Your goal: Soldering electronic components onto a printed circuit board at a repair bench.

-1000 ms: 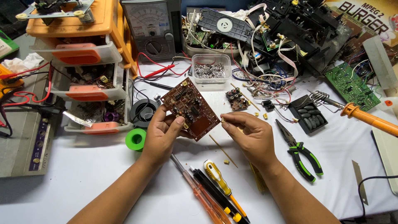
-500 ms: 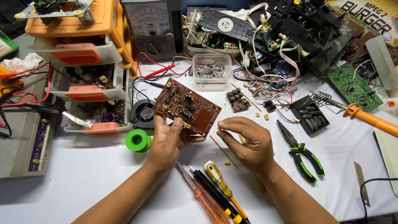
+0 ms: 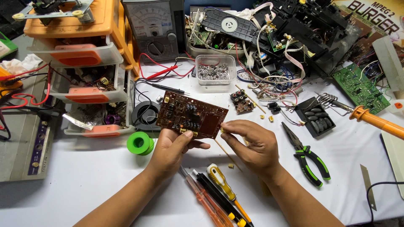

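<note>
Your left hand (image 3: pixel 170 149) is cupped palm up, thumb raised. Your right hand (image 3: pixel 252 145) curls beside it, fingertips pinched together.

a clear plastic box (image 3: pixel 215 69) of small metal parts is taken as the landmark. directly behind it an analogue meter (image 3: pixel 153 28) is stood, its red probe (image 3: pixel 165 72) and black probe (image 3: pixel 167 88) laid to the box's left. further left an orange drawer unit (image 3: pixel 80 63) is seen, with a black fan (image 3: pixel 145 113) and a green spool (image 3: pixel 140 143) found in front of it. to the box's right a green circuit board (image 3: pixel 361 87) is laid, with an orange-handled soldering iron (image 3: pixel 376 121) nearer the viewer. green-handled pliers (image 3: pixel 309 155) are placed to the front right, and screwdrivers (image 3: pixel 216 193) are lined up well in front.
</note>
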